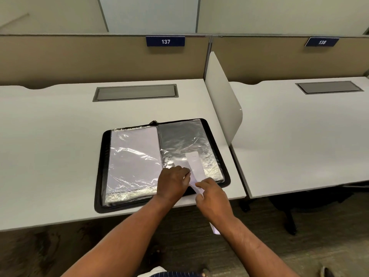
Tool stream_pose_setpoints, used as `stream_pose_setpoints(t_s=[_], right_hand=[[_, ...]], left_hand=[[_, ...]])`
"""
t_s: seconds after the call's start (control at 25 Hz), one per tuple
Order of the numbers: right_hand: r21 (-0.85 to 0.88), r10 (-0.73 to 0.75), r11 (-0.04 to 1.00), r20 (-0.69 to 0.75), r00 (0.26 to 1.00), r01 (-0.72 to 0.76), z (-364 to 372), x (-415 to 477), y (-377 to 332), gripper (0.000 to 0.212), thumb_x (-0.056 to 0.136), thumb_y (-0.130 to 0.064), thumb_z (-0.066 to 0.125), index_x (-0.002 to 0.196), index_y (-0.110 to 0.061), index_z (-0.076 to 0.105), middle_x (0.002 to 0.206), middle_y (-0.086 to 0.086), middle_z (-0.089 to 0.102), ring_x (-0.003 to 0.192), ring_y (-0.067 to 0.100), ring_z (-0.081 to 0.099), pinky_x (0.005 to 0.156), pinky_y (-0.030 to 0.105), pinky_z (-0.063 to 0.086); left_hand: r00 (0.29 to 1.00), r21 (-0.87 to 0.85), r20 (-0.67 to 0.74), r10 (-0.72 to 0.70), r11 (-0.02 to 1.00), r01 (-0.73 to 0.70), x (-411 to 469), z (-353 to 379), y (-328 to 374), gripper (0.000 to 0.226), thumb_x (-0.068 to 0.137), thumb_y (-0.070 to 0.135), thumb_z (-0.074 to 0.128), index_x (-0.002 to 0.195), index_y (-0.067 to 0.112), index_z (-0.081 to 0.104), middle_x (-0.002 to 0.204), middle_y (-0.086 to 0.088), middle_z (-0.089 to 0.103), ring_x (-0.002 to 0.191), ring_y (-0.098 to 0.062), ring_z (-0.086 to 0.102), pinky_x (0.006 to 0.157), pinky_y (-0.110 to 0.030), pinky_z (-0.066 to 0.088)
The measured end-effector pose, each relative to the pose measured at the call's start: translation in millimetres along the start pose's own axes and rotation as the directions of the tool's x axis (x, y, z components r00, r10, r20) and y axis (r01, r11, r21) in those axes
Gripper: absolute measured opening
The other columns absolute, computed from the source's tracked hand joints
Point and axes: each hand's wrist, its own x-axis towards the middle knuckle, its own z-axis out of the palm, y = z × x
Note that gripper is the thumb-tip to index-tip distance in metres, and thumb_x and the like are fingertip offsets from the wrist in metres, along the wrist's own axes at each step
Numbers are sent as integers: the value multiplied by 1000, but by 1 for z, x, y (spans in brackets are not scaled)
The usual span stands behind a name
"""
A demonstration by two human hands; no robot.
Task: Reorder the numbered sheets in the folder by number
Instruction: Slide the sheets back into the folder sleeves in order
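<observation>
I see the folder lying open and flat near the front edge of the white, smooth table. It is a rectangle with rounded corners and a black zip border running round it. Its pages are clear plastic sleeves, crinkled and throwing glare. The left-hand sleeve shows plain white paper behind the film. The right-hand sleeve looks dark grey and silvery, with creases across it.

A narrow white sheet runs slantwise over the lower part of the right-hand sleeve and off the front of the folder. Its near end pokes out below the wrist, over the floor. I cannot tell if its far end is inside the plastic or lying on top, and I can read no number on it.

The left hand sits knuckles up on the lower part of the right-hand sleeve, fingers bent down just beside the sheet. Whether it pinches the film or only presses it, I cannot tell. The right hand is at the folder's front edge, finger and thumb closed on the sheet, forearm reaching in from the lower right.

Behind, there is a grey cable hatch, a rounded white divider, and a blue plate reading 137 on the tan fabric partition
</observation>
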Motion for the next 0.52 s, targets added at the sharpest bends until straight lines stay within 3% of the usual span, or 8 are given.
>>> stream_pose_setpoints(t_s=[0.16,0.24,0.4,0.52], right_hand=[[171,105,981,-68,992,-92,7,-8,10,26,97,-29,67,122,-25,70,113,-15,61,89,-1,63,81,17,53],[219,145,968,-102,984,-120,11,-10,15,23,98,-24,67,121,-25,69,114,-15,62,89,-2,64,79,19,56],[262,209,951,-149,966,-166,13,7,16,32,99,-12,62,129,-22,65,121,-9,62,95,-3,61,76,11,49],[303,263,930,-150,953,-209,10,14,22,35,100,-13,61,134,-25,60,124,-9,62,103,3,60,85,21,53]], left_hand=[[1000,-5,-18,-15,1000,15,4,0,-5,9,85,27,70,88,22,77,71,4,68,66,-21,64,63,-37,48],[1000,17,0,6,1000,-6,5,1,-6,12,86,29,68,90,23,77,73,5,68,68,-21,64,65,-38,49],[991,43,62,123,991,-125,-1,9,-5,13,85,28,70,95,22,77,79,5,70,72,-19,63,69,-36,48],[984,51,106,141,988,-147,-2,13,-6,14,84,27,74,97,22,76,82,4,71,75,-19,64,71,-36,49]])
